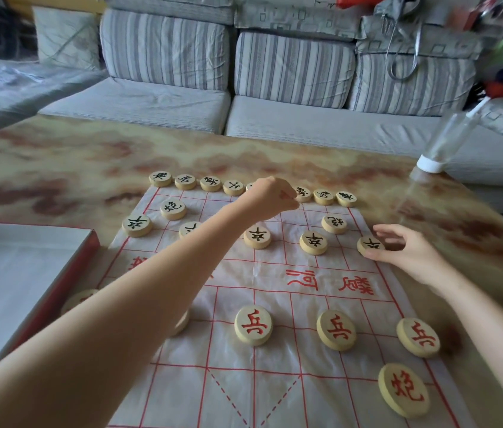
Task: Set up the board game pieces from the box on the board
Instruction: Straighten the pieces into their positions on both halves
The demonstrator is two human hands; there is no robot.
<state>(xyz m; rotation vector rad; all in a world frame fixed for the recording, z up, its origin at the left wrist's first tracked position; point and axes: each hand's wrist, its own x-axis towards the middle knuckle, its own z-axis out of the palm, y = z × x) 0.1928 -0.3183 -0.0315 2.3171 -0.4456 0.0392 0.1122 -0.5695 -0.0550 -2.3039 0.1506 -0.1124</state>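
Note:
A white paper board [274, 273] with red grid lines lies on the marble table. Round wooden pieces with black characters line its far edge and second rows; red-marked pieces [253, 325] stand on the near side. My left hand [270, 197] reaches across to the far row with fingers curled, over a piece I cannot see. My right hand [404, 248] pinches the black-marked piece [369, 244] at the board's right edge between thumb and fingers. The game box [12, 273] lies open at the left.
A clear plastic bottle [448, 140] stands upside down on its white cap at the table's far right corner. A grey striped sofa [290, 72] runs behind the table. The box's red edge [67, 273] touches the board's left side.

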